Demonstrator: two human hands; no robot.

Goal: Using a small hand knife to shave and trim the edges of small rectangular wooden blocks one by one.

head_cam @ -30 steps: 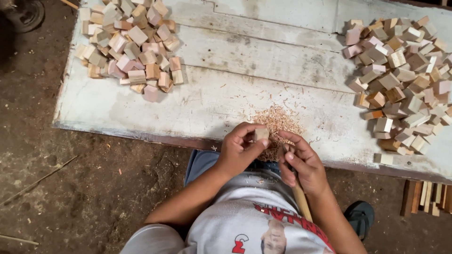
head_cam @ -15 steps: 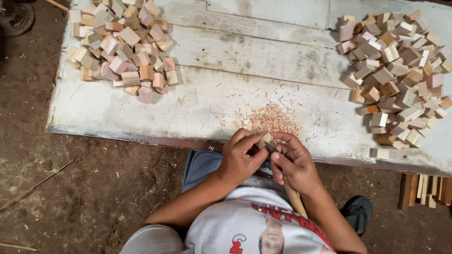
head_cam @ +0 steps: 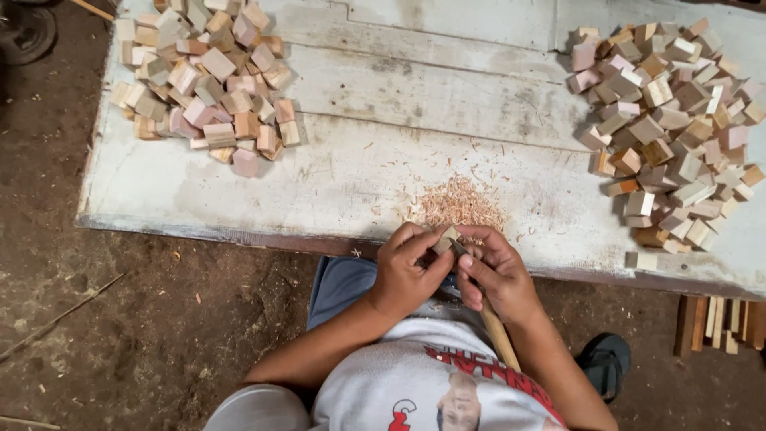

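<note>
My left hand (head_cam: 405, 271) grips a small wooden block (head_cam: 445, 239) between thumb and fingers, just in front of the near edge of a worn white board (head_cam: 375, 160). My right hand (head_cam: 499, 275) is closed on a carving knife whose wooden handle (head_cam: 498, 335) runs back toward my body; its blade rests against the block. A small heap of wood shavings (head_cam: 459, 203) lies on the board just beyond my hands.
A pile of several wooden blocks (head_cam: 203, 76) sits at the board's far left, a larger pile (head_cam: 670, 120) at its right. Thin wood strips (head_cam: 722, 323) lie on the dirt floor at the right. A dark sandal (head_cam: 602, 363) shows beside my right arm.
Both hands have stayed together over the board's near edge, shifting slightly as the knife works on the block. The view has drifted a little.
</note>
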